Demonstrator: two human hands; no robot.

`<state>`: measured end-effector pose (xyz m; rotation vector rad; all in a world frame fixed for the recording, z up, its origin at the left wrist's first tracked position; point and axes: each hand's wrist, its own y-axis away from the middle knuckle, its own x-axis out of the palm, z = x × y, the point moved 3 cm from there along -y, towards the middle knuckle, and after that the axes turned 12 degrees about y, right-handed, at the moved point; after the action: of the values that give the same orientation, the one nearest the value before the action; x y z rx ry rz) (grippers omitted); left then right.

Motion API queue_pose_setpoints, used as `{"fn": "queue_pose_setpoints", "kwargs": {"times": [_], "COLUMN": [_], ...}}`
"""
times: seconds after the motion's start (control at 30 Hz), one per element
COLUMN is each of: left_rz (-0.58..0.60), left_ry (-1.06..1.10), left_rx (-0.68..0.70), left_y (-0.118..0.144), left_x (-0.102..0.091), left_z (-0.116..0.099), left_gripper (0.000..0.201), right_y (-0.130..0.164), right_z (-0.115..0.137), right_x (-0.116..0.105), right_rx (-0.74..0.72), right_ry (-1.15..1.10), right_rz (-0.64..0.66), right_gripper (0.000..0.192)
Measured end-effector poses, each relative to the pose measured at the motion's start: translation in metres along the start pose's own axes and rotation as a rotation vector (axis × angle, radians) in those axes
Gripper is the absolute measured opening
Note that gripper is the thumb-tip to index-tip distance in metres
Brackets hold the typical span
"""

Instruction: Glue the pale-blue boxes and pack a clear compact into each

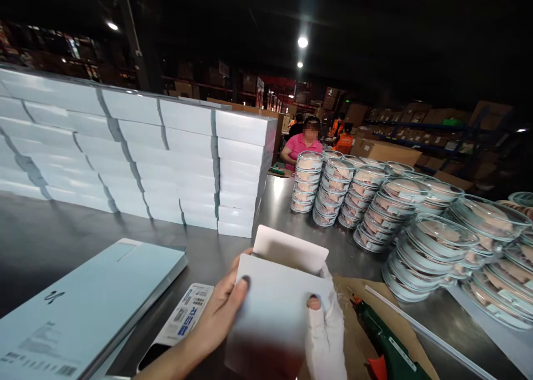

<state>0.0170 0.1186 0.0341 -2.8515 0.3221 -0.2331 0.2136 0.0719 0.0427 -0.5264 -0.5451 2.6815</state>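
Observation:
Between my hands is a small white cardboard box [278,302], tilted, with a flap [291,248] standing up at its far end. My left hand [227,299] is closed on its left side, the thumb lying on the top face. Around the right side my right hand [327,324] is closed too, in a white glove that leaves the thumb tip bare. What the box holds inside is hidden. To the right of my right hand, a green glue gun [385,335] with an orange trigger rests on brown cardboard [350,291].
Flat light-blue boxes [95,302] and a printed white packet [187,313] lie at left. Stacked white boxes [175,163] form a wall behind. Piles of round clear containers [375,219] fill the right side. A long white stick [428,330] crosses the metal table [275,202]. A person in pink [302,144] sits beyond.

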Motion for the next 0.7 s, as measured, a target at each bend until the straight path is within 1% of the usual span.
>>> {"fn": "queue_pose_setpoints", "kwargs": {"times": [0.07,0.1,0.13,0.17,0.23,0.27,0.3,0.33,0.4,0.43,0.47,0.5,0.53,0.57,0.63,0.7], "left_rz": [-0.074,-0.09,-0.063,0.002,0.191,0.267,0.301,0.278,0.146,0.081,0.038,0.026,0.045,0.091,0.194,0.231], "left_ry": [-0.011,-0.013,-0.027,-0.057,-0.157,-0.208,-0.247,-0.274,-0.308,-0.32,-0.331,-0.339,-0.341,-0.341,-0.34,-0.35], "left_rx": [-0.032,-0.031,-0.02,-0.006,0.002,0.008,0.018,0.032,0.061,0.075,0.083,0.088,0.09,0.083,0.043,-0.037], "left_y": [-0.001,0.0,0.001,0.002,0.005,0.007,0.009,0.01,0.014,0.018,0.024,0.031,0.04,0.048,0.064,0.074], "left_x": [0.001,0.001,0.001,0.0,-0.004,-0.009,-0.016,-0.024,-0.039,-0.043,-0.044,-0.042,-0.037,-0.03,-0.016,-0.01], "left_z": [-0.006,-0.01,-0.014,-0.018,-0.024,-0.026,-0.026,-0.026,-0.021,-0.016,-0.011,-0.005,0.001,0.008,0.022,0.036], "left_gripper": [0.063,0.057,0.054,0.053,0.055,0.055,0.054,0.052,0.045,0.044,0.044,0.044,0.044,0.045,0.049,0.053], "right_y": [0.004,0.006,0.007,0.008,0.009,0.009,0.01,0.012,0.019,0.026,0.033,0.041,0.05,0.059,0.075,0.089], "right_z": [0.007,0.01,0.013,0.014,0.011,0.005,-0.003,-0.013,-0.036,-0.048,-0.059,-0.068,-0.075,-0.081,-0.086,-0.086], "right_x": [0.005,0.006,0.006,0.005,-0.005,-0.016,-0.031,-0.05,-0.099,-0.125,-0.146,-0.163,-0.175,-0.181,-0.18,-0.172], "right_rx": [0.128,0.179,0.205,0.21,0.181,0.172,0.175,0.196,0.288,0.383,0.47,0.55,0.612,0.654,0.71,0.742], "right_ry": [-0.082,-0.113,-0.139,-0.158,-0.157,-0.138,-0.092,0.01,0.336,0.541,0.637,0.698,0.701,0.666,0.57,0.448], "right_rz": [0.008,-0.019,-0.048,-0.066,-0.062,-0.04,-0.026,-0.034,-0.122,-0.166,-0.18,-0.178,-0.157,-0.129,-0.075,-0.037], "right_gripper": [0.067,0.069,0.072,0.075,0.079,0.08,0.081,0.082,0.078,0.066,0.044,0.029,0.028,0.033,0.036,0.037]}}
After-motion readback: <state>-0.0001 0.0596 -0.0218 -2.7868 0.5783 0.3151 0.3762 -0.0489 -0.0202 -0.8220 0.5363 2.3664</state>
